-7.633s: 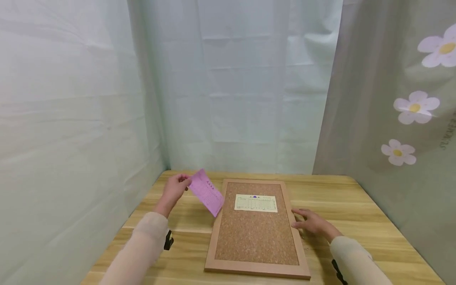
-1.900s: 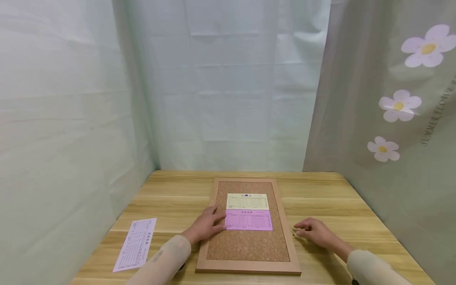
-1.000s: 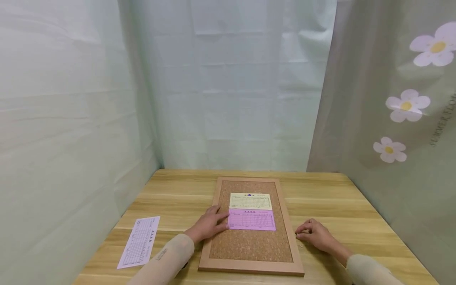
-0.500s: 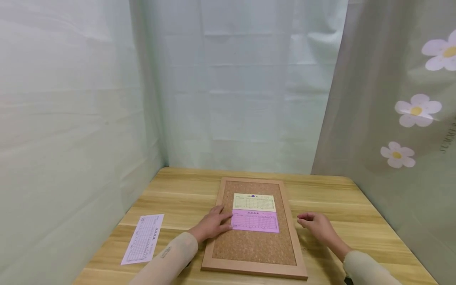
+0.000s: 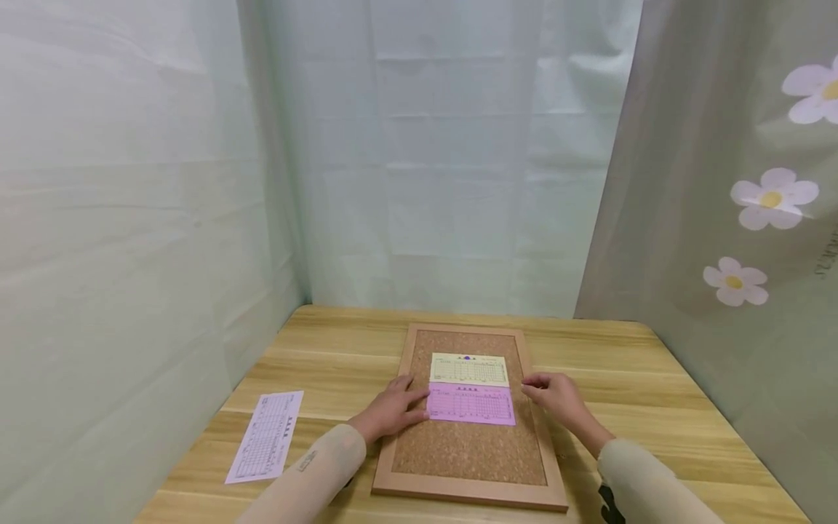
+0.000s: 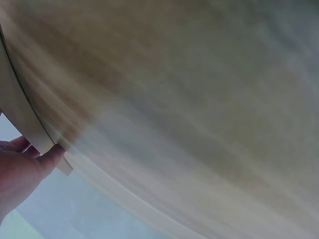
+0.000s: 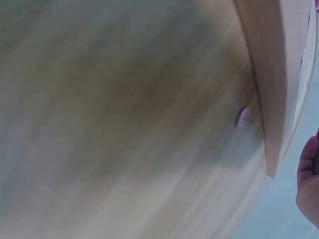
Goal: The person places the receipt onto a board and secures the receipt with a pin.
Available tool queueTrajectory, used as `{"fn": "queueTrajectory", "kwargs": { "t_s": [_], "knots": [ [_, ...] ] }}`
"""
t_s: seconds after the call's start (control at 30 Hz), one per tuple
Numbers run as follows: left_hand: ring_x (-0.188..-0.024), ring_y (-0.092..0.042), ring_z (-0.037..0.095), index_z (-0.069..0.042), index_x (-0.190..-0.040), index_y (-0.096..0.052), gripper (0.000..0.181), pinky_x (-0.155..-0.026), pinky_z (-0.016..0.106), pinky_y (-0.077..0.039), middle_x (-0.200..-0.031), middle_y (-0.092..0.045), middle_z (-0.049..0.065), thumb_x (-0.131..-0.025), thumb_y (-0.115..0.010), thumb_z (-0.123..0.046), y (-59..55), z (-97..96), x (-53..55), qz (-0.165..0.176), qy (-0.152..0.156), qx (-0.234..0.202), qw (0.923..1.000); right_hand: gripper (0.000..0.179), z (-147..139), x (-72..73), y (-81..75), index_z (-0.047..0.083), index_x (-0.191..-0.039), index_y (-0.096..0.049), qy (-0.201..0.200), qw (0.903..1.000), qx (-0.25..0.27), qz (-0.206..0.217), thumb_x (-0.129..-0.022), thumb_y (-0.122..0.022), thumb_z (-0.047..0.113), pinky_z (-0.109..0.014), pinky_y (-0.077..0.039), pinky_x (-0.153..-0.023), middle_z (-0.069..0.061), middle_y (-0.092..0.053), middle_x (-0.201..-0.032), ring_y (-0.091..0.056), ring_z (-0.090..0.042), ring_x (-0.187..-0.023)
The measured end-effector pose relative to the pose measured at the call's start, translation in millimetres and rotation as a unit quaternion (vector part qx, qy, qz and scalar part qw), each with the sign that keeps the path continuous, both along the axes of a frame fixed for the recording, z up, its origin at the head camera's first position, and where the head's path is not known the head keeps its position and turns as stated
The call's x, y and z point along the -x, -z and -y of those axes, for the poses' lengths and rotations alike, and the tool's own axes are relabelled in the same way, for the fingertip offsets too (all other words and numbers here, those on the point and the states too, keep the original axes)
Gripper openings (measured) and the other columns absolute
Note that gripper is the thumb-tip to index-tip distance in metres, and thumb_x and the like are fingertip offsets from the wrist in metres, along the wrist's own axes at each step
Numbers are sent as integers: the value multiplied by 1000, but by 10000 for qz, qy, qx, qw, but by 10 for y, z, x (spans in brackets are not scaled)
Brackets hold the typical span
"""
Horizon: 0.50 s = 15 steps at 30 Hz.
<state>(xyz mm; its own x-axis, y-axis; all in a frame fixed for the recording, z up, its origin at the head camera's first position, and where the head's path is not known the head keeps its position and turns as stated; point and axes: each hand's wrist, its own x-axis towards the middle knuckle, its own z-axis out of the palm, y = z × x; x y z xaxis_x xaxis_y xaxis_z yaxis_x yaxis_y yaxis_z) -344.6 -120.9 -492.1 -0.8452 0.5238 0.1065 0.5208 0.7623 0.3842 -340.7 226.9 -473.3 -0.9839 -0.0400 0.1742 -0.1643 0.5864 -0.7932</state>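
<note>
A cork board [image 5: 468, 455] in a wooden frame lies on the table. On it a yellow printed slip [image 5: 484, 371] bears a round purple tack head [image 5: 467, 357] at its top edge. Directly below lies a pink slip [image 5: 471, 405]. My left hand [image 5: 390, 410] rests across the frame's left side, its straight fingers touching the pink slip's left edge. Above the frame's right side, my right hand [image 5: 556, 399] pinches a tiny thumbtack, mostly hidden by the fingertips, beside the slips' right ends. The right wrist view shows only part of that hand [image 7: 310, 184].
A pale lilac printed slip [image 5: 265, 437] lies on the wooden table [image 5: 340, 356] to the left. A small pinkish tack-like piece [image 7: 242, 117] lies on the table against the board's right side. Hanging curtains [image 5: 445, 182] enclose the table on the left, back and right.
The pink slip, earlier held up by my left hand, now lies flat below the yellow one. My right hand has picked up a tiny thumbtack from the table and moved left over the frame.
</note>
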Motion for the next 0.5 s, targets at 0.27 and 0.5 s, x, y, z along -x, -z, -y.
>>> {"fn": "queueTrajectory", "kwargs": {
  "t_s": [0.27, 0.5],
  "knots": [
    [-142, -27, 46, -7, -140, -57, 53, -110, 58, -30, -152, -33, 29, -96, -65, -36, -10, 13, 2, 32, -16, 87, 10000, 15, 253, 166, -101, -4, -102, -72, -63, 9991, 182, 379, -91, -70, 6, -29, -51, -61, -7, -69, -85, -61, -18, -72],
    [-141, -29, 44, -9, -140, -57, 54, -110, 57, -31, -151, -34, 28, -96, -64, -39, 15, 14, 32, -43, 31, 174, 9998, 17, 465, 275, -93, -5, -103, -73, -260, 9978, 211, 574, -89, -71, 6, -28, -52, -63, -6, -70, -87, -62, -17, -71]
  ]
}}
